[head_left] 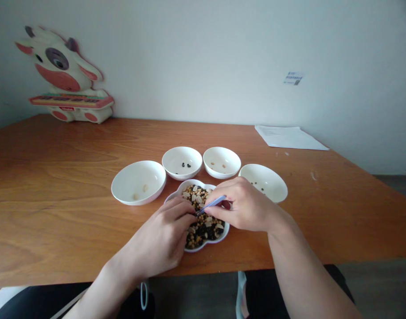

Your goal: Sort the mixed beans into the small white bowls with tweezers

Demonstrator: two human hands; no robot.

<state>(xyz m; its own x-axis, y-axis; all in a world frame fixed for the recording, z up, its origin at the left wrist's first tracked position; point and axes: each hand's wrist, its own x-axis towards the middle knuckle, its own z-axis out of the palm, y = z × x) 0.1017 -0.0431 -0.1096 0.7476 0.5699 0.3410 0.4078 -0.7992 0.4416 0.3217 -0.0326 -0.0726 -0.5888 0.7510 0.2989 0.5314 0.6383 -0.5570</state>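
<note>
Head view: a slim blue tool [216, 201] slants over the middle of a scalloped tray [227, 230], its long axis running from lower left, nearer the person, to upper right, farther away. Its narrow end points down and left, into the seed mix [206, 232] or just above it (fingers crowd that spot, so which is hard to say). The right hand [246, 204] pinches the tool between thumb and fingers, the gap closed on it. The left hand [169, 228] is curled narrow, fingertips at the tool's lower end; whether they grip anything cannot be told.

Beyond the tray, four white bowls stand in an arc: the left bowl [123, 184] with two pale pieces, the second bowl [182, 155] with black bits, the third bowl [222, 156] with tan ones, and the right bowl [276, 184], partly behind the right hand, with small dark bits. Farther back on the wooden table [66, 212] are a cow-shaped toy [68, 84] and white paper [287, 136].
</note>
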